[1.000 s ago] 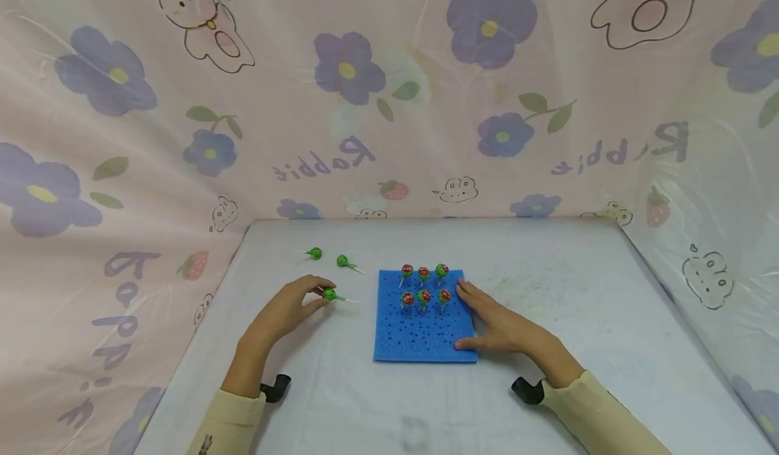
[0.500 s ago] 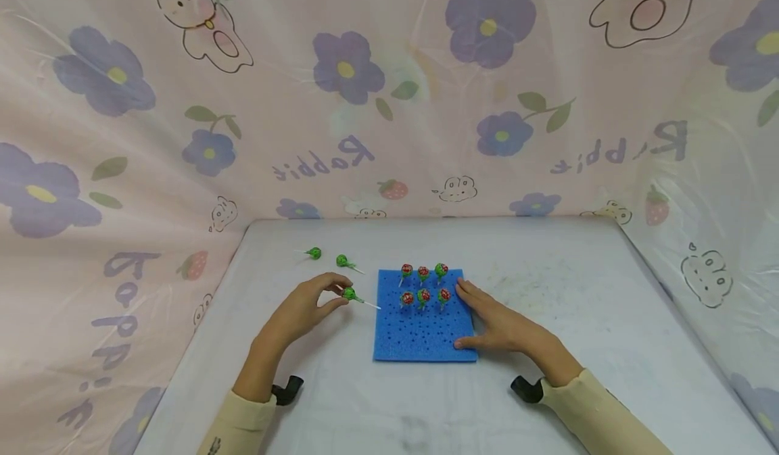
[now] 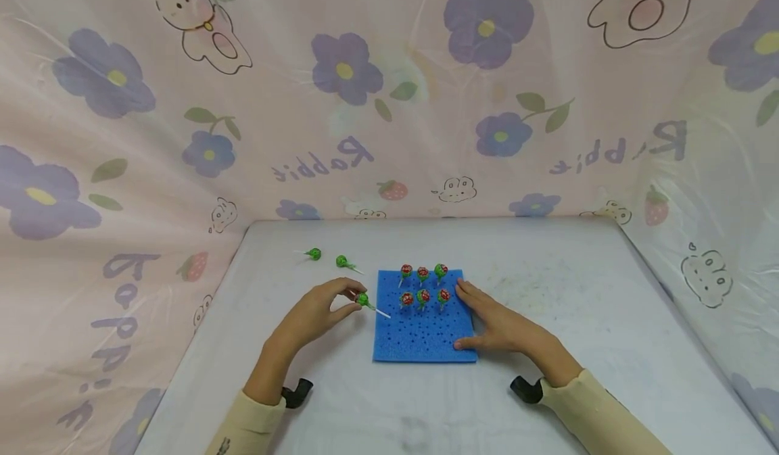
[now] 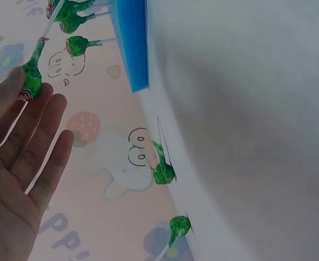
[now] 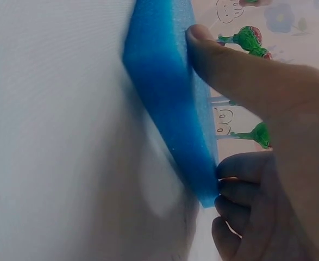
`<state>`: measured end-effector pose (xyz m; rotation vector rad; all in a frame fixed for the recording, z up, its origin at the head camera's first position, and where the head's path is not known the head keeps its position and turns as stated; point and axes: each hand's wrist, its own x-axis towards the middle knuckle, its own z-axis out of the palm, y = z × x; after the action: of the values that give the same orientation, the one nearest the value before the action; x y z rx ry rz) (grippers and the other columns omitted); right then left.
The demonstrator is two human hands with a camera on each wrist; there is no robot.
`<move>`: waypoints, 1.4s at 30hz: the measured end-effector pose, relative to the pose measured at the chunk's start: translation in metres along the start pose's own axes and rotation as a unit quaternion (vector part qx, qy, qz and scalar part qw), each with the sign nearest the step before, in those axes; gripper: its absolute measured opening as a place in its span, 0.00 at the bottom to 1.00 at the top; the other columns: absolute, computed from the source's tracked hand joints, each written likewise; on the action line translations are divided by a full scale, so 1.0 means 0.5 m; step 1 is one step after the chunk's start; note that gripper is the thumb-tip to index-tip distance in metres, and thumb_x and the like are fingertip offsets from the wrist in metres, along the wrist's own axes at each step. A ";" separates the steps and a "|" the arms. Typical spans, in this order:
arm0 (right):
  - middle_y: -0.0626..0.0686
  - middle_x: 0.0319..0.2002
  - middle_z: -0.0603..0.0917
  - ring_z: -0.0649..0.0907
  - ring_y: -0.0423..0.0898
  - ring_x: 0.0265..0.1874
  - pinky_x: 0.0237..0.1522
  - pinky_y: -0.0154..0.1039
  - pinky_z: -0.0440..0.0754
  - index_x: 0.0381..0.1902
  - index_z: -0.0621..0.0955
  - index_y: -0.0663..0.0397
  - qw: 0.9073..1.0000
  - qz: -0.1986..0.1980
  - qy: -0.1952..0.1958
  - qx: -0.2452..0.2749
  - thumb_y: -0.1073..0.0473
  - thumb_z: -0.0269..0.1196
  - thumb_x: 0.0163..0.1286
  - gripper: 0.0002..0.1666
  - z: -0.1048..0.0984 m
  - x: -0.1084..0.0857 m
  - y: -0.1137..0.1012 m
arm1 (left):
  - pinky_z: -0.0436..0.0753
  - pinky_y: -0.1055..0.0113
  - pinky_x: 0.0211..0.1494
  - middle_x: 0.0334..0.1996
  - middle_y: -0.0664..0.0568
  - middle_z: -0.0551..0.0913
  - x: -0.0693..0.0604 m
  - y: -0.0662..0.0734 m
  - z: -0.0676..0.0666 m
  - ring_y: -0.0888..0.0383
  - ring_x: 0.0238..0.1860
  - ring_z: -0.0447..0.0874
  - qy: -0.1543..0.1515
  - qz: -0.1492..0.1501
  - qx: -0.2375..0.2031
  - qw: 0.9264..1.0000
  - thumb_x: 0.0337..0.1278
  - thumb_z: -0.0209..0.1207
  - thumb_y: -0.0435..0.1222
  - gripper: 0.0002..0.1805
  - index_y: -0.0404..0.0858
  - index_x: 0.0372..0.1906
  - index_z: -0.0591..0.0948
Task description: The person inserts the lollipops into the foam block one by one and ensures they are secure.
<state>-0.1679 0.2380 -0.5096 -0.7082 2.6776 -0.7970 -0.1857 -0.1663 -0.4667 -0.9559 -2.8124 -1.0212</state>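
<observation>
A green lollipop [image 4: 32, 81] is sitting pinched in the left hand [image 3: 313, 315], whose palm and loosely straight other fingers only the left wrist view is showing. Between the hands, a blue foam block [image 3: 420, 348] is lying, the spread right hand [image 3: 500, 321] touching its edge; only the head view is showing all six standing lollipops [image 3: 422, 296].

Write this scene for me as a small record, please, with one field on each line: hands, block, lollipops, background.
Left hand: pinches one lollipop by its candy end
Held stick: points toward the blue foam block; contact cannot be told
Right hand: touches the block's right side
Standing lollipops: six, two rows of three, toward the block's far side
Loose lollipops: two, lying on the white table
Background: pale pink sheet with flowers and rabbits
</observation>
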 end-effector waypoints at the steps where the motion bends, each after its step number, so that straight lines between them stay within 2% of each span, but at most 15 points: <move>1: 0.65 0.87 0.48 0.52 0.68 0.84 0.79 0.69 0.60 0.86 0.54 0.65 1.000 0.000 0.000 0.000 0.32 0.77 0.63 0.72 0.000 0.000 0.000 | 0.86 0.47 0.64 0.55 0.56 0.89 0.000 0.002 0.002 0.56 0.55 0.88 0.000 0.003 0.000 1.000 0.69 0.71 0.33 0.19 0.42 0.62 0.84; 12: 0.64 0.87 0.47 0.52 0.68 0.84 0.79 0.69 0.60 0.86 0.54 0.64 1.000 0.004 0.001 -0.003 0.30 0.76 0.63 0.72 0.002 0.001 0.003 | 0.88 0.50 0.61 0.57 0.58 0.87 0.005 0.027 0.027 0.57 0.55 0.88 0.003 0.033 0.013 0.999 0.69 0.71 0.33 0.21 0.46 0.64 0.84; 21: 0.64 0.87 0.48 0.52 0.68 0.84 0.79 0.69 0.61 0.86 0.54 0.64 1.000 0.003 0.002 -0.001 0.31 0.77 0.62 0.72 0.002 0.001 0.002 | 0.88 0.56 0.61 0.54 0.60 0.88 0.013 0.045 0.048 0.61 0.54 0.88 -0.011 0.027 0.035 0.999 0.70 0.71 0.36 0.20 0.47 0.63 0.83; 27: 0.64 0.87 0.47 0.52 0.68 0.84 0.79 0.69 0.61 0.86 0.54 0.64 1.000 0.002 0.002 0.000 0.31 0.77 0.62 0.73 0.002 0.001 0.004 | 0.88 0.57 0.61 0.52 0.59 0.89 0.018 0.056 0.056 0.61 0.53 0.88 -0.013 0.035 0.035 0.999 0.67 0.73 0.37 0.20 0.48 0.61 0.84; 36: 0.64 0.87 0.47 0.52 0.68 0.84 0.79 0.69 0.61 0.86 0.54 0.65 1.000 0.001 0.003 -0.004 0.30 0.76 0.62 0.73 0.003 0.002 0.002 | 0.89 0.61 0.58 0.49 0.60 0.89 0.024 0.070 0.062 0.62 0.51 0.88 -0.009 0.052 0.063 0.997 0.68 0.73 0.39 0.19 0.48 0.60 0.85; 42: 0.64 0.87 0.47 0.52 0.68 0.84 0.79 0.69 0.60 0.86 0.54 0.65 1.000 0.004 0.000 -0.002 0.31 0.77 0.63 0.73 0.002 0.000 0.003 | 0.89 0.61 0.58 0.49 0.60 0.89 0.029 0.070 0.068 0.62 0.51 0.88 -0.015 0.057 0.065 0.996 0.68 0.73 0.39 0.19 0.47 0.61 0.85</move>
<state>-0.1679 0.2385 -0.5114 -0.6977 2.6806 -0.7904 -0.1721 -0.1176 -0.4702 -1.1104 -2.7687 -0.8075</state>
